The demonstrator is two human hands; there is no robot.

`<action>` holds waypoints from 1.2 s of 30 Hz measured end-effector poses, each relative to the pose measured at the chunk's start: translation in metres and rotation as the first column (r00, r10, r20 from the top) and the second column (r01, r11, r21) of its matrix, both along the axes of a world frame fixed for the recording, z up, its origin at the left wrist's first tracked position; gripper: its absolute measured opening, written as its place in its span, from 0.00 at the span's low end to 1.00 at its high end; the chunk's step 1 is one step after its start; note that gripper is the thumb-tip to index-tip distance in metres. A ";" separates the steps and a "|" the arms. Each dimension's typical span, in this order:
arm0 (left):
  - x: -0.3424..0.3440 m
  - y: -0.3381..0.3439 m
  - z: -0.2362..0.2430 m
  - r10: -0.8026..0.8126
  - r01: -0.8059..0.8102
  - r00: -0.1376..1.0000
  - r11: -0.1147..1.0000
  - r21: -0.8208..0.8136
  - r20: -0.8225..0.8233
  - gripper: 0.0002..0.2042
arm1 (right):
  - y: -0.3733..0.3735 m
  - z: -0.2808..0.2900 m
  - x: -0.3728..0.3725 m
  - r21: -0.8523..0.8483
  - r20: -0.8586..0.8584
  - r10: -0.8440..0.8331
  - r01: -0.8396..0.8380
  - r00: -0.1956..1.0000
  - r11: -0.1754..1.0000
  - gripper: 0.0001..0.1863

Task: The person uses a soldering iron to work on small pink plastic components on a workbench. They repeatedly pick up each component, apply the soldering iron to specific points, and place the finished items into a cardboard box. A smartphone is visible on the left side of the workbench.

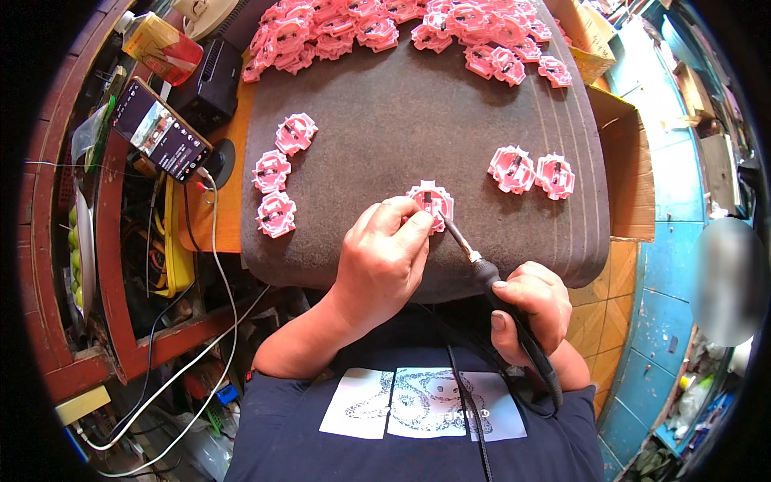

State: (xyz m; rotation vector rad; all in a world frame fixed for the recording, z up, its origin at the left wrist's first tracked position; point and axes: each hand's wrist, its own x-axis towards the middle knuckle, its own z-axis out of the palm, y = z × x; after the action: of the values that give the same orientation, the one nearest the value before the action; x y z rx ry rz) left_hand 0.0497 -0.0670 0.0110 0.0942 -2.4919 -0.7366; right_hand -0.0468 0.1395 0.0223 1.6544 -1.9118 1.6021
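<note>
My right hand (532, 309) is wrapped round the dark handle of a soldering iron (487, 275). The iron's metal tip slants up to the left and meets a pink plastic part (432, 197) with a small black piece in its middle. At that part's left edge my left hand (384, 245) is closed in a pinch; what its fingertips hold is hidden. Three like pink parts (273, 171) lie in a column to the left. On the right, two more pink parts (511, 169) sit side by side.
A dark mat (377, 120) covers the table, with a heap of pink parts (337, 28) at the far edge. Left are a propped phone (161, 132), a bottle (163, 50) and a white cable (215, 241). A cardboard box (630, 173) stands at the right.
</note>
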 end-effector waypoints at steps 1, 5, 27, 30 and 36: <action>0.000 0.000 0.000 0.000 0.000 1.000 1.000 0.000 0.001 0.11 | 0.000 0.000 0.000 0.006 0.002 0.008 -0.008 1.000 1.000 0.16; 0.000 0.000 0.000 0.001 -0.001 1.000 1.000 -0.003 -0.008 0.11 | 0.000 0.003 0.000 0.022 0.002 0.023 -0.023 1.000 1.000 0.16; 0.000 0.002 0.002 0.008 -0.008 1.000 1.000 -0.008 0.001 0.11 | 0.001 0.000 0.001 0.000 -0.001 -0.004 0.004 1.000 1.000 0.15; 0.000 0.002 0.002 0.009 -0.009 1.000 1.000 -0.002 0.007 0.10 | 0.004 -0.004 0.001 -0.037 0.000 -0.063 0.063 0.998 0.997 0.16; 0.000 0.002 0.001 0.009 -0.009 1.000 1.000 -0.001 0.004 0.10 | 0.003 -0.017 0.003 -0.102 0.130 -0.117 0.130 0.985 0.986 0.19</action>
State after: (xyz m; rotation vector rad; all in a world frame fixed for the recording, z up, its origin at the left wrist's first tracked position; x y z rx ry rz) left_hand 0.0499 -0.0654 0.0125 0.1064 -2.4941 -0.7318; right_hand -0.0438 0.1430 0.0057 1.3960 -1.9033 1.7626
